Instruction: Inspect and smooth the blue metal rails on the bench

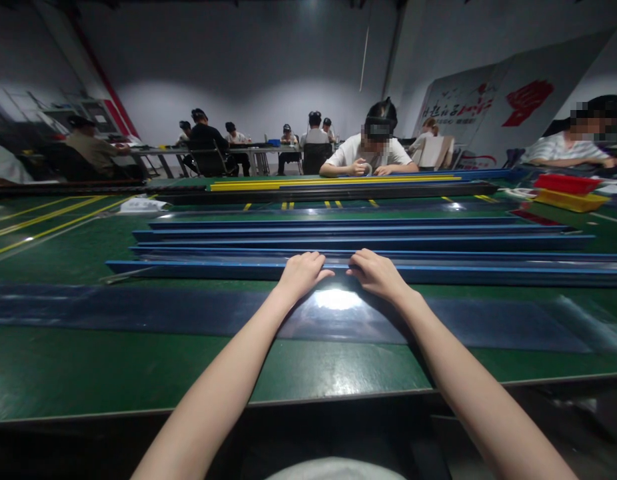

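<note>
Both my arms reach forward over a green table [138, 367]. My left hand [302, 272] and my right hand [376, 272] lie side by side on the nearest of several long blue rails [198, 269], fingers curled over its near edge. Each hand grips that rail near its middle. Under my wrists a long dark glossy strip [113, 310] lies flat along the table and reflects a lamp.
More blue rails [338, 235] lie in rows behind, then black and yellow ones [333, 181]. Red and yellow trays [568, 191] stand at the far right. A person [371, 157] sits opposite; others sit at tables further back and at both sides.
</note>
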